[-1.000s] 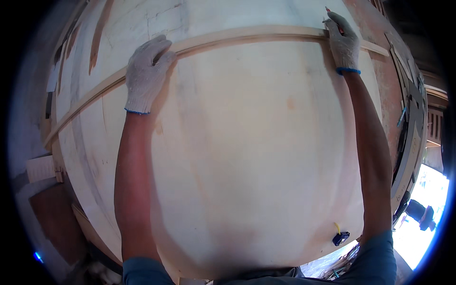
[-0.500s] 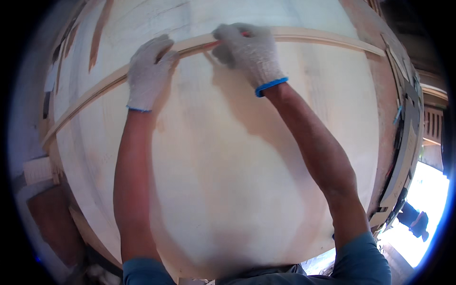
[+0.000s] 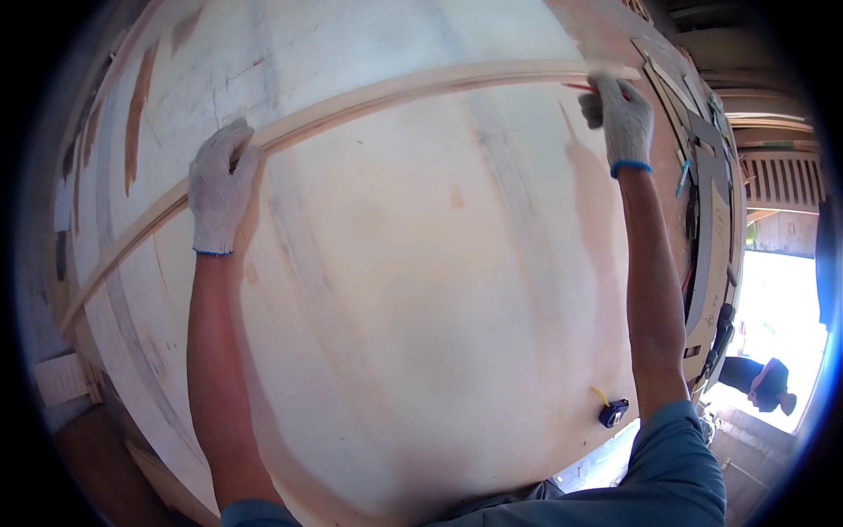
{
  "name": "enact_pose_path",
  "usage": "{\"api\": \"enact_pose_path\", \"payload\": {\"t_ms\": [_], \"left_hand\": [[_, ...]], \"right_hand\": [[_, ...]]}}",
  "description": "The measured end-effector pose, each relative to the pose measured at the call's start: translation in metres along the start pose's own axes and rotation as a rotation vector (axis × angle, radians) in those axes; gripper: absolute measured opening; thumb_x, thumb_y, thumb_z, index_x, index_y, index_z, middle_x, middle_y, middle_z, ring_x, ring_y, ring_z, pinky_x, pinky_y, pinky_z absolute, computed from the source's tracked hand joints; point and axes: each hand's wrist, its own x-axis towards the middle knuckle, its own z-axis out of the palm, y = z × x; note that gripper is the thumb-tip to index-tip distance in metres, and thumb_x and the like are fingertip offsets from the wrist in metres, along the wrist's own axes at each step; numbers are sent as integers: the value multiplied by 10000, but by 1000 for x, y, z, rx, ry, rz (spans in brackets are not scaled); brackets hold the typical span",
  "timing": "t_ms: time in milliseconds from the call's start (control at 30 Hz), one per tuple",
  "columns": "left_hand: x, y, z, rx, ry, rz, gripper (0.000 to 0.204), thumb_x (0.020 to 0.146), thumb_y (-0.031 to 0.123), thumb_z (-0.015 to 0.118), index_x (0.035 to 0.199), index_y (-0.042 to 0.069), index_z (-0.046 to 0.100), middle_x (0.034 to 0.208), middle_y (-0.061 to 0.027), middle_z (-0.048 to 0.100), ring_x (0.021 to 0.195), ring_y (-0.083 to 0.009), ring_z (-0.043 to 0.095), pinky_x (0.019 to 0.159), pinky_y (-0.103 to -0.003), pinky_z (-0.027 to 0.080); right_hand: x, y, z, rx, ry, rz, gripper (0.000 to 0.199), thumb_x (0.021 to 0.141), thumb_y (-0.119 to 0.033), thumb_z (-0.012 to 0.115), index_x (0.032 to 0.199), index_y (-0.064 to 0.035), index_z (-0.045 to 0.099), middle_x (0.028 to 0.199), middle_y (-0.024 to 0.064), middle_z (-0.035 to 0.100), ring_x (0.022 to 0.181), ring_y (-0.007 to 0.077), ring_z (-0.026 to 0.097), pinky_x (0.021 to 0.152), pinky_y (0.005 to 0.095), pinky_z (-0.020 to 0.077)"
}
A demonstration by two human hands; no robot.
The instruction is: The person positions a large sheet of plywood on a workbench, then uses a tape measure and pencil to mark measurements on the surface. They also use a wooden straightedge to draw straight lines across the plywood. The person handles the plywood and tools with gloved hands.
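Observation:
A long pale wooden strip [image 3: 369,99] lies across a large light plywood sheet [image 3: 395,263] with grey streaks. My left hand [image 3: 221,186], in a white knitted glove with a blue cuff edge, grips the strip left of its middle. Near the strip's right end, my right hand [image 3: 625,123], gloved alike, is closed around a thin red pencil-like marker [image 3: 577,86]. Its tip points left, close to the strip's near edge. Whether the tip touches the sheet I cannot tell.
A dark tape measure [image 3: 613,413] with a bit of yellow tape out sits at the sheet's near right edge. Flat board offcuts [image 3: 707,237] line the right side. A person [image 3: 762,384] is in the bright opening at the far right.
My right hand has moved right along the strip with the red marker, toward the strip's end. The view has shifted, and the tape measure now shows. My left hand stays on the strip.

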Motion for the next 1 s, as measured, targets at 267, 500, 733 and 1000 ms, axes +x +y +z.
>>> {"api": "enact_pose_path", "payload": {"t_ms": [267,500,733,1000], "left_hand": [[2,15,1,151,6,4,415,906,229,676,1254,6,636,1284,-190,654,1200,-353,610,1054,-440,462],[-25,27,-18,35,-246,42,429,993,218,579,1335,-39,538,1293,-238,600,1195,-367,595,1021,-433,471],[-188,160,-94,-76,-467,366,366,1023,226,539,1297,-16,557,1173,-210,621,1100,-386,603,944,-470,481],[-263,357,-164,-123,-627,371,254,996,132,574,1215,13,624,1136,-201,656,1022,-388,611,923,-498,494]], "right_hand": [[-92,8,-63,-127,-27,-158,244,1024,-210,606,1099,-23,743,836,60,732,726,98,664,617,249,521],[-182,-55,-170,-462,93,-606,188,906,-121,720,1086,-70,727,881,89,738,757,220,705,672,331,547],[-258,-75,-313,-862,261,-672,186,838,-193,730,967,-121,619,803,93,647,807,333,642,700,486,505],[-399,17,-481,-867,246,-440,145,868,-252,672,798,-144,604,631,111,594,615,363,623,574,497,495]]}}
